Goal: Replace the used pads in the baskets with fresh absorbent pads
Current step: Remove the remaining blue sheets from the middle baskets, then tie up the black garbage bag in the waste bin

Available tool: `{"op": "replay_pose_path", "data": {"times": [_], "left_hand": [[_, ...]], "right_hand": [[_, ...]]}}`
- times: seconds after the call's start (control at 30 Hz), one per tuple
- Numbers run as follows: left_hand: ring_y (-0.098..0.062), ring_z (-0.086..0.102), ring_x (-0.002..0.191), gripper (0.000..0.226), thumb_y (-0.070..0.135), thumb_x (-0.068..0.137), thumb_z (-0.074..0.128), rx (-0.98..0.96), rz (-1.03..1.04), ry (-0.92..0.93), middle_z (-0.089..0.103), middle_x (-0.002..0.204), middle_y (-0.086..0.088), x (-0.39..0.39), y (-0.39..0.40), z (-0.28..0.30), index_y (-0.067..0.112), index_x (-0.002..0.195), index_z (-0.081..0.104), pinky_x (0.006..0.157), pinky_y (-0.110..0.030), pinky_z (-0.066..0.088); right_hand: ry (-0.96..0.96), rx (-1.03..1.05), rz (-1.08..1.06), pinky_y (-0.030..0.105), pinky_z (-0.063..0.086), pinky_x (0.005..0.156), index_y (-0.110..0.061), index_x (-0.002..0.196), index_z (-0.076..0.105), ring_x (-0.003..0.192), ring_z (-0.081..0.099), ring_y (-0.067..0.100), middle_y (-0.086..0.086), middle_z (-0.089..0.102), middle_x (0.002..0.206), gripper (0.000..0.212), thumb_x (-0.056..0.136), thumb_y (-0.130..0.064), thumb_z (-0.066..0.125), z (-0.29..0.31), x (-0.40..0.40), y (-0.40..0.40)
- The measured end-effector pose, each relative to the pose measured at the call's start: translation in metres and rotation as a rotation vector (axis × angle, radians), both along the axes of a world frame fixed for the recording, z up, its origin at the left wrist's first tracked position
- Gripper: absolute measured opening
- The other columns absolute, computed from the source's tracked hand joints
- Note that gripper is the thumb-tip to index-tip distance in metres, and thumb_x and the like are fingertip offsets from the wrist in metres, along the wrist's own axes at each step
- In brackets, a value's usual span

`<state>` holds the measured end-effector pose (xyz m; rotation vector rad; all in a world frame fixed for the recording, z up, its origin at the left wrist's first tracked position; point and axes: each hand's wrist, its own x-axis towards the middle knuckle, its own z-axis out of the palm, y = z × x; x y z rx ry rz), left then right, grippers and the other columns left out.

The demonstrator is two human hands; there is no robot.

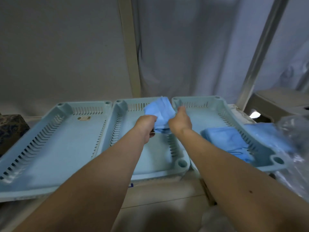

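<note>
Both hands, left hand [145,125] and right hand [179,122], pinch a folded blue absorbent pad [158,113] above the middle pale-green slotted plastic basket [127,111]. Best to draw the grips apart evenly, unfolding it flat across the basket floor. Another folded blue pad [225,139] lies in the right basket [205,114].

A plain grey wall [58,47] fills the left side behind the work surface. A beige vertical post [129,56] stands beside it. To the right of this post hangs a pale curtain [192,47] with soft folds. A light metal frame bar [260,52] leans across the right side. A beige plastic stool [277,101] stands in the right corner. The light is dim and bluish.
</note>
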<state>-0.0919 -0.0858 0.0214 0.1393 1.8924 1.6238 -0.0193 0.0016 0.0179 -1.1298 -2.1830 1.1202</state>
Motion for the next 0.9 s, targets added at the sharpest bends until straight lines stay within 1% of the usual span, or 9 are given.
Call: {"op": "replay_pose_path", "data": {"times": [0.1, 0.17, 0.27, 0.4, 0.5, 0.6, 0.7, 0.77, 0.9], "left_hand": [[-0.020, 0.050, 0.061, 0.022, 0.005, 0.093, 0.047, 0.065, 0.000, 0.016, 0.054, 0.076, -0.006, 0.032, 0.034, 0.003, 0.012, 0.109, 0.060, 0.055, -0.025, 0.044], [-0.026, 0.057, 0.069, 0.025, 0.001, 0.092, 0.046, 0.065, -0.038, 0.060, 0.060, 0.085, -0.011, 0.057, 0.061, -0.003, 0.015, 0.103, 0.063, 0.063, -0.030, 0.051], [-0.033, 0.065, 0.095, 0.031, -0.001, 0.086, 0.045, 0.021, -0.118, 0.176, 0.066, 0.109, -0.013, 0.087, 0.099, -0.014, 0.024, 0.090, 0.063, 0.080, -0.039, 0.055], [-0.032, 0.065, 0.101, 0.029, 0.000, 0.086, 0.045, -0.045, -0.209, 0.234, 0.067, 0.111, -0.011, 0.116, 0.140, -0.032, 0.024, 0.082, 0.061, 0.086, -0.039, 0.056], [-0.029, 0.062, 0.107, 0.033, 0.000, 0.088, 0.046, -0.112, -0.260, 0.271, 0.063, 0.120, -0.010, 0.131, 0.156, -0.040, 0.024, 0.103, 0.063, 0.089, -0.033, 0.053], [-0.026, 0.055, 0.117, 0.039, 0.007, 0.094, 0.045, -0.259, -0.273, 0.287, 0.054, 0.132, -0.009, 0.137, 0.166, -0.050, 0.013, 0.132, 0.050, 0.092, -0.028, 0.045], [-0.030, 0.054, 0.116, 0.046, 0.015, 0.090, 0.051, -0.439, -0.246, 0.273, 0.051, 0.132, -0.012, 0.140, 0.164, -0.054, 0.010, 0.134, 0.039, 0.095, -0.037, 0.049], [-0.029, 0.057, 0.111, 0.052, 0.019, 0.082, 0.063, -0.537, -0.256, 0.237, 0.054, 0.127, -0.012, 0.140, 0.159, -0.051, 0.011, 0.129, 0.044, 0.088, -0.035, 0.053], [-0.031, 0.060, 0.102, 0.057, 0.035, 0.068, 0.055, -0.400, -0.195, 0.060, 0.059, 0.119, -0.011, 0.132, 0.163, -0.056, 0.010, 0.119, 0.054, 0.086, -0.036, 0.053]], "right_hand": [[-0.006, 0.086, -0.030, 0.035, 0.043, 0.083, -0.027, 0.144, 0.026, 0.107, 0.057, 0.033, 0.012, 0.057, 0.123, 0.061, 0.089, -0.007, 0.044, 0.005, 0.033, 0.029], [-0.050, 0.148, -0.059, 0.033, 0.040, 0.080, -0.034, 0.140, 0.030, 0.106, 0.056, 0.033, 0.012, 0.056, 0.122, 0.059, 0.088, -0.008, 0.043, 0.003, 0.059, 0.052], [-0.131, 0.198, -0.142, 0.033, 0.039, 0.078, -0.030, 0.126, 0.044, 0.102, 0.056, 0.033, 0.013, 0.054, 0.120, 0.046, 0.086, -0.006, 0.044, -0.004, 0.093, 0.080], [-0.187, 0.133, -0.284, 0.035, 0.042, 0.084, -0.018, 0.122, 0.046, 0.110, 0.055, 0.035, 0.014, 0.055, 0.122, 0.036, 0.087, -0.009, 0.046, -0.018, 0.126, 0.114], [-0.262, 0.069, -0.372, 0.033, 0.038, 0.077, -0.009, 0.127, 0.039, 0.112, 0.055, 0.035, 0.015, 0.057, 0.121, 0.039, 0.089, -0.015, 0.048, -0.027, 0.142, 0.132], [-0.377, -0.012, -0.387, 0.037, 0.042, 0.086, -0.004, 0.141, 0.028, 0.118, 0.051, 0.036, 0.016, 0.053, 0.129, 0.055, 0.091, -0.018, 0.047, -0.038, 0.151, 0.142], [-0.458, -0.058, -0.352, 0.038, 0.042, 0.094, -0.004, 0.139, 0.032, 0.122, 0.048, 0.035, 0.016, 0.048, 0.135, 0.052, 0.092, -0.021, 0.046, -0.048, 0.152, 0.148], [-0.479, -0.080, -0.376, 0.038, 0.039, 0.098, -0.006, 0.137, 0.036, 0.127, 0.043, 0.034, 0.016, 0.042, 0.140, 0.050, 0.092, -0.026, 0.044, -0.050, 0.149, 0.151], [-0.371, -0.150, -0.396, 0.042, 0.036, 0.099, -0.007, 0.140, 0.036, 0.126, 0.041, 0.037, 0.016, 0.040, 0.140, 0.065, 0.089, -0.049, 0.037, -0.054, 0.142, 0.159]]}}
